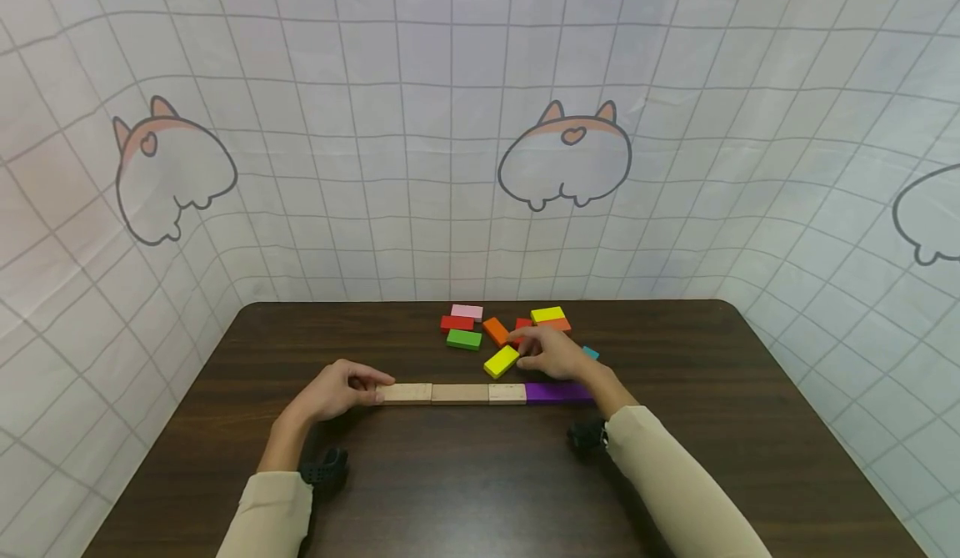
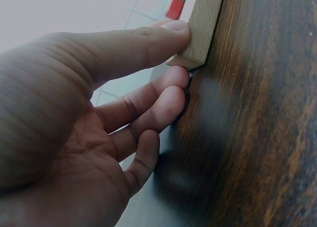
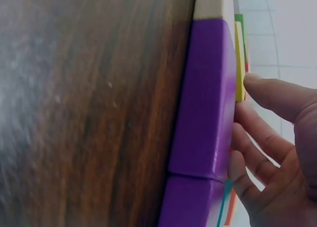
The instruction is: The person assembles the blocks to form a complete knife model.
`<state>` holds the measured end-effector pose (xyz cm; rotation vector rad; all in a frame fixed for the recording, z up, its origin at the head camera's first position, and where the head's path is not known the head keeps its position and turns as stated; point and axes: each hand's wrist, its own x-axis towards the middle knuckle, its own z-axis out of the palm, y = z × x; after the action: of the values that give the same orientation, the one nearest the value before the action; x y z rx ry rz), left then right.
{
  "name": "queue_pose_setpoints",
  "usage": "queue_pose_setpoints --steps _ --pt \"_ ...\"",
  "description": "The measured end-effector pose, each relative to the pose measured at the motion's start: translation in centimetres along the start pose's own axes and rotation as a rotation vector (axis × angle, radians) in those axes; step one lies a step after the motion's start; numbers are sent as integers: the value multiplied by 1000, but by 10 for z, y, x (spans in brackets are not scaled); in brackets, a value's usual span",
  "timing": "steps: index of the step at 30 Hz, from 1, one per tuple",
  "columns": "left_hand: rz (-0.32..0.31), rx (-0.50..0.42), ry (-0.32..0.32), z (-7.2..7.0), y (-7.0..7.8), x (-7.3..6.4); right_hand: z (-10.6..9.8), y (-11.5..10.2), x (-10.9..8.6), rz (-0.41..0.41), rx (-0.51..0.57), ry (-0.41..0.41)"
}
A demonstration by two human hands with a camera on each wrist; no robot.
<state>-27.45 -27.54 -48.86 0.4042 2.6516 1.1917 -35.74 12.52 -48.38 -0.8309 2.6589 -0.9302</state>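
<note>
While only the right wrist view shows two purple blocks point(image 3: 198, 113) abutting, left fingers point(image 1: 369, 371) pinch a wooden block point(image 1: 407, 394). Right fingers point(image 3: 266, 135) gape, empty.

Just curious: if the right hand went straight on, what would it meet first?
The right hand would probably meet the orange block just ahead, though the nearer yellow block is also close; depth is unclear.

Block row point(image 1: 460, 394) has 3 bare-wood blocks point(image 1: 403, 394), 2 purple blocks point(image 3: 200, 103); behind the row: 2 yellow blocks point(image 1: 501, 363), 2 reds point(image 1: 457, 324), 2 oranges point(image 1: 496, 331), 1 green point(image 1: 464, 339), 1 pink point(image 1: 467, 313), 1 teal point(image 1: 591, 352) showing.
</note>
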Motion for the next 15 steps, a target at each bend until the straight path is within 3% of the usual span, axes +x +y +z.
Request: queue_pose_setpoints --steps 15 --pt "0 -6 -5 0 -1 0 11 -3 5 25 48 -41"
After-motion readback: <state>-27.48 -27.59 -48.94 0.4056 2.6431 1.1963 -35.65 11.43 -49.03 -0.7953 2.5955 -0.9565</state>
